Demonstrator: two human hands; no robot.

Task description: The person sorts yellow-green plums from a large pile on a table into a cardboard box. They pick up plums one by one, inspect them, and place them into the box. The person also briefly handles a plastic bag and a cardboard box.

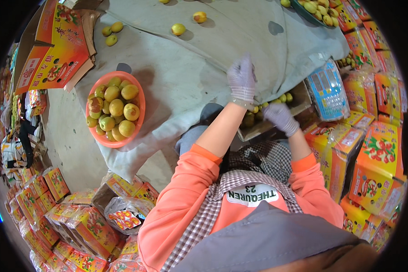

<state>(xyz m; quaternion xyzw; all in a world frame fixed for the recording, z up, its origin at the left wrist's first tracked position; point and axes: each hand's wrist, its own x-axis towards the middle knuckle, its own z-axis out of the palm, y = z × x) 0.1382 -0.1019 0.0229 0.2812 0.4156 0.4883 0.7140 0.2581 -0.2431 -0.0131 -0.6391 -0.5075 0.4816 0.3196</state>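
Note:
My left hand (242, 76), in a pale purple knit glove, is over the grey-green cloth (210, 81) with its fingers curled; whether it holds anything is hidden. Lower and to the right, my right hand (281, 117) in a matching glove is at the open cardboard box (301, 98) of green jujube-like fruit (283, 98). Its fingertips are at the fruit, and its grip cannot be made out. On the left stands an orange plastic basin (141, 102) heaped with green and brown fruit (116, 107). Two loose yellow-green fruits (178, 29) lie on the cloth beyond my left hand.
An open printed carton (59, 51) stands upper left, near several loose fruits (111, 40). A plastic-wrapped digital scale (327, 90) is right of the fruit box. A green basin (301, 12) of fruit sits upper right. Printed cartons (377, 170) are stacked on the right and lower left.

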